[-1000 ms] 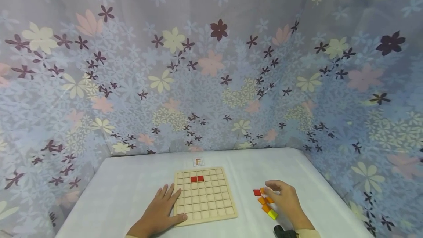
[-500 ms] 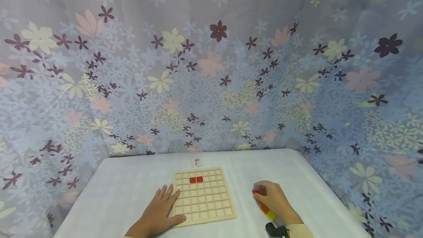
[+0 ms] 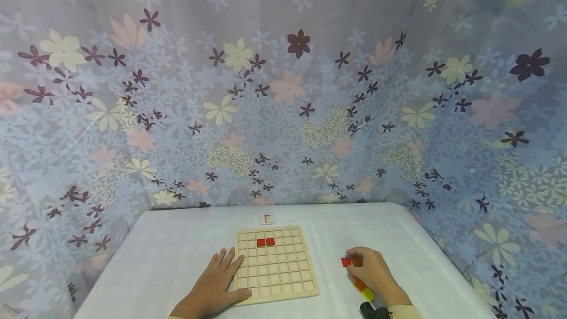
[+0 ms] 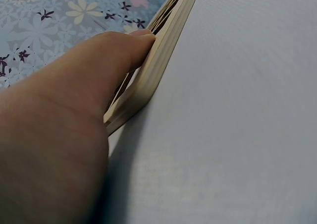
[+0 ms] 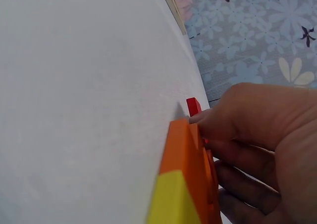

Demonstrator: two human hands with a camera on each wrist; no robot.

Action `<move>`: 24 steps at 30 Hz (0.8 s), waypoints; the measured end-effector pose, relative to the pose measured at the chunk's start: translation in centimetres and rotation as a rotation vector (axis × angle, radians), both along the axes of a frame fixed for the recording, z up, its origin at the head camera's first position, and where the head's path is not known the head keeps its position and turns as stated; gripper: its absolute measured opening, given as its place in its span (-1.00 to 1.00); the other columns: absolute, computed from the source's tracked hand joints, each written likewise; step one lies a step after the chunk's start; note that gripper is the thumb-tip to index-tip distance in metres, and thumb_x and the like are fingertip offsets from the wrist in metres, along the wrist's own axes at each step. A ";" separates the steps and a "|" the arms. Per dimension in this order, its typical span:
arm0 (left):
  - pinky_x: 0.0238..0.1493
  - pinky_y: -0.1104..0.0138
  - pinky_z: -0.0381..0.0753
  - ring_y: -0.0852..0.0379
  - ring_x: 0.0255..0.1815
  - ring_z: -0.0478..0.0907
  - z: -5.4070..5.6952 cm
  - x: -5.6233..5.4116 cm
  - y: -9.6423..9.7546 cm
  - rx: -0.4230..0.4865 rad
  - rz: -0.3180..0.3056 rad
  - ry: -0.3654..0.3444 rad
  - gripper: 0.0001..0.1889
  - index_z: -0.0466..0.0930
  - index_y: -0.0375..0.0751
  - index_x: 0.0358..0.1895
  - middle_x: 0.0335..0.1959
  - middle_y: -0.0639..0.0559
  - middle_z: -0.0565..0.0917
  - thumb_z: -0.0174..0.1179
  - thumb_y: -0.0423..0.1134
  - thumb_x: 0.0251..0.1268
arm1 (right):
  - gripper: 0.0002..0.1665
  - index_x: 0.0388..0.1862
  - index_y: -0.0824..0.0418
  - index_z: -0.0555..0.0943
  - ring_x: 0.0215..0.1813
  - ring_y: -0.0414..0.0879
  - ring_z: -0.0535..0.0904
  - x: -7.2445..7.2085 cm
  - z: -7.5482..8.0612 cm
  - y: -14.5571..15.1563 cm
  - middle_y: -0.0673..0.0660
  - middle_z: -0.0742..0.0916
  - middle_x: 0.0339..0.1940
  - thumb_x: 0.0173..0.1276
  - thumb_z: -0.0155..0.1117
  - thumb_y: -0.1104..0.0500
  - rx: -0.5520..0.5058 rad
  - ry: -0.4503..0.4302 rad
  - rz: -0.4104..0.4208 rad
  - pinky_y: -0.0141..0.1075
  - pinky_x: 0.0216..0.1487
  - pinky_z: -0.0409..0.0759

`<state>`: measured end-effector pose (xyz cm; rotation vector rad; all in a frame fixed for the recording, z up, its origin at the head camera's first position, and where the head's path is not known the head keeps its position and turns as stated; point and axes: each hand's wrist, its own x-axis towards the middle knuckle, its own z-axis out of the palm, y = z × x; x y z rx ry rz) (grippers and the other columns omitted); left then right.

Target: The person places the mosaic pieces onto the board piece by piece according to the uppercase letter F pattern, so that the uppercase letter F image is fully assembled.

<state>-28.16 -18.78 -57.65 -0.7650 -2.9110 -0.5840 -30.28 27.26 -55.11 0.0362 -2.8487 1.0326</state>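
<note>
The wooden grid board (image 3: pixel 283 272) lies on the table with two red square tiles (image 3: pixel 261 242) side by side near its far edge. My left hand (image 3: pixel 214 282) rests along the board's left side, fingers spread; its thumb (image 4: pixel 141 45) presses on the near rim. To the right of the board, my right hand (image 3: pixel 375 272) reaches over loose tiles, thumb and fingers curled round a red-orange tile (image 3: pixel 356 260). A loose red tile (image 3: pixel 346 262) shows just beyond the fingertips. Orange tiles (image 5: pixel 174 147) and a yellow tile (image 5: pixel 171 199) lie under and beside the palm, partly hidden.
Behind the board lies a small printed card (image 3: pixel 267 218) with a coloured grid pattern. White cloth covers the table (image 3: pixel 177 240). A flowered curtain (image 3: pixel 283 137) hangs at the back and sides. A black device (image 3: pixel 374 310) is strapped to my right wrist.
My right hand has moved down and left onto the loose tiles, its thumb and fingers drawing together round one. My left hand keeps its place on the board; the two placed red tiles are unmoved.
</note>
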 end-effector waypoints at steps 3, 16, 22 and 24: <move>0.54 -0.26 -0.09 -0.44 0.63 -0.03 0.0 0.0 0.1 -0.005 0.001 0.002 0.06 0.32 -0.22 0.61 0.63 -0.36 0.16 0.07 0.57 0.32 | -0.67 -0.05 0.19 0.80 -0.05 0.01 0.66 0.0 -0.1 0.1 0.07 0.78 -0.08 0.19 0.63 0.31 -0.015 -0.006 0.000 0.12 0.12 0.66; 0.54 -0.28 -0.07 -0.46 0.62 -0.01 1.0 0.5 0.4 0.005 0.000 -0.014 0.05 0.33 -0.25 0.60 0.62 -0.40 0.17 0.09 0.54 0.33 | -0.77 -0.11 0.18 0.81 -0.15 -0.07 0.67 0.1 -0.3 0.3 0.01 0.78 -0.16 0.26 0.61 0.32 -0.022 0.056 0.031 0.05 0.05 0.69; 0.53 -0.29 -0.06 -0.46 0.62 -0.01 1.0 0.4 0.4 -0.006 0.000 -0.023 0.05 0.33 -0.25 0.60 0.62 -0.39 0.18 0.09 0.55 0.33 | -0.80 -0.13 0.16 0.82 -0.18 -0.10 0.66 0.2 -0.5 0.2 -0.02 0.78 -0.20 0.28 0.61 0.30 -0.031 0.043 0.021 0.03 0.05 0.70; 0.53 -0.29 -0.06 -0.46 0.62 -0.01 0.9 0.4 0.4 -0.008 -0.002 -0.023 0.06 0.33 -0.25 0.60 0.62 -0.39 0.18 0.09 0.55 0.33 | -0.77 -0.13 0.15 0.82 -0.17 -0.09 0.65 0.3 -0.6 0.2 -0.03 0.78 -0.19 0.24 0.64 0.28 -0.031 0.033 0.016 0.03 0.06 0.69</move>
